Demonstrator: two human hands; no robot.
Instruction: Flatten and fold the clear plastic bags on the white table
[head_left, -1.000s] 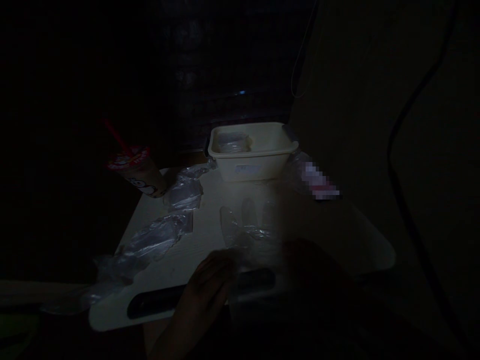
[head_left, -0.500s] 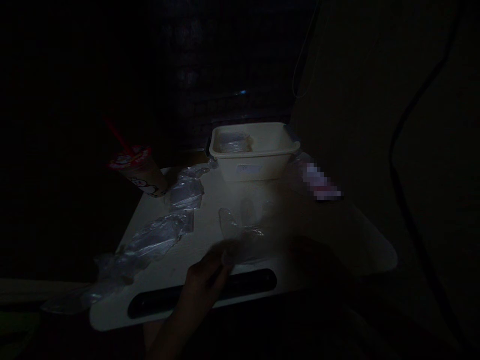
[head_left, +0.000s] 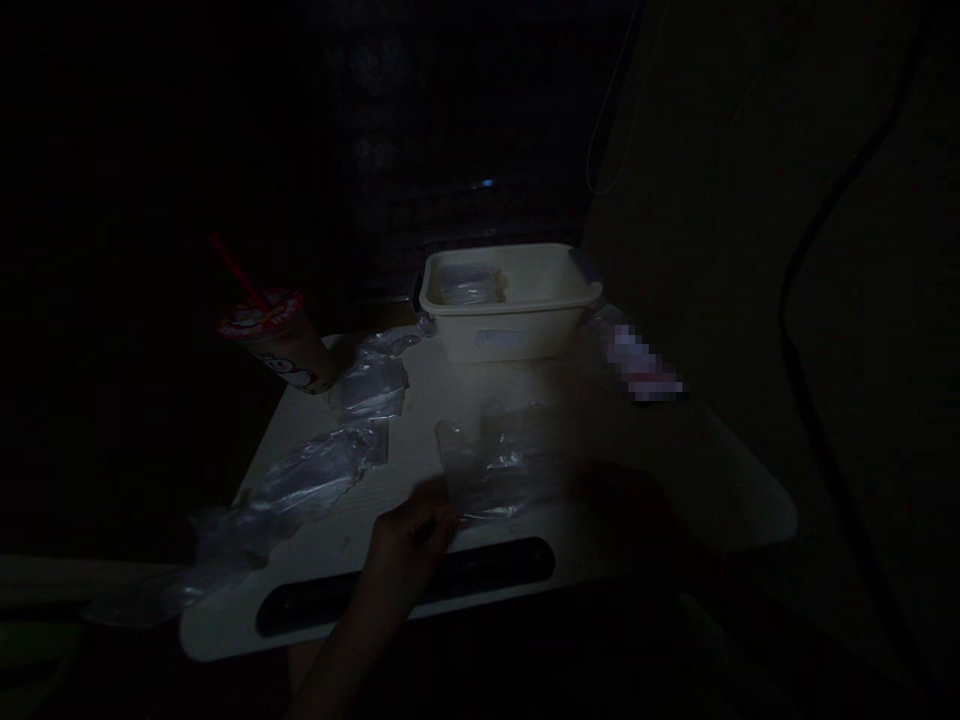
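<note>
The scene is very dark. My left hand (head_left: pixel 409 540) is near the front edge of a white tray table (head_left: pixel 360 540), its fingers pinched on the cuff of a clear plastic glove (head_left: pixel 495 460) that lies flat on the table. My right hand (head_left: pixel 622 495) is a dim dark shape to the right of the glove, at its other cuff edge; its fingers are too dark to read.
A cream plastic tub (head_left: pixel 510 300) stands at the table's far edge. A drink cup with a red straw (head_left: pixel 281 345) stands at the far left. Crumpled clear plastic bags (head_left: pixel 315 475) lie along the left side. A dark slot handle (head_left: pixel 405 595) runs along the front edge.
My left hand has moved up from the table's front edge onto the glove's cuff and pinched it; the glove has shifted and bunched a little.
</note>
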